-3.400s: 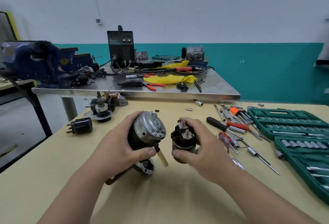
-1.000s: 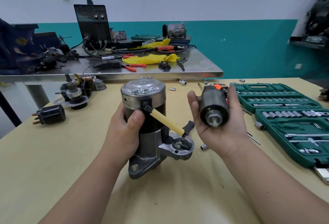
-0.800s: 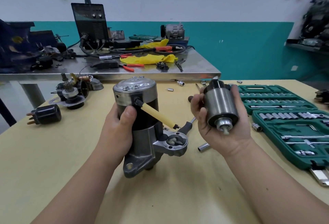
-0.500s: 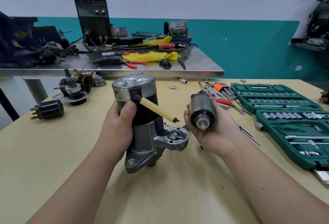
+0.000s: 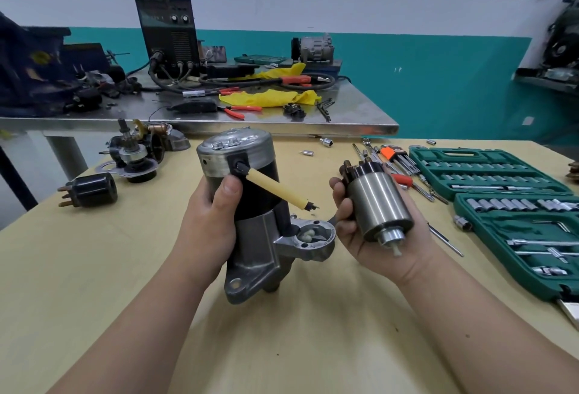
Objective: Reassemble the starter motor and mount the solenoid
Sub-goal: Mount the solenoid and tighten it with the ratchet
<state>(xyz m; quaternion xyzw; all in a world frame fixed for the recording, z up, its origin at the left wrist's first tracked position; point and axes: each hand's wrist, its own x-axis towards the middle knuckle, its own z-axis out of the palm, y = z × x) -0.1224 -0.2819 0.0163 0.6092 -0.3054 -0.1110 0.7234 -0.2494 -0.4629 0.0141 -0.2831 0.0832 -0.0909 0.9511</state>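
While left grip holds starter motor, right grip clasps solenoid; green case holds sockets.

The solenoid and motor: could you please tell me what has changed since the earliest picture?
The right hand has turned the solenoid over, plunger end now down toward the camera. The left hand has tipped the starter motor upright. Both hands still hold the same parts.

The left hand and right hand are bare, with short nails, on bare forearms.
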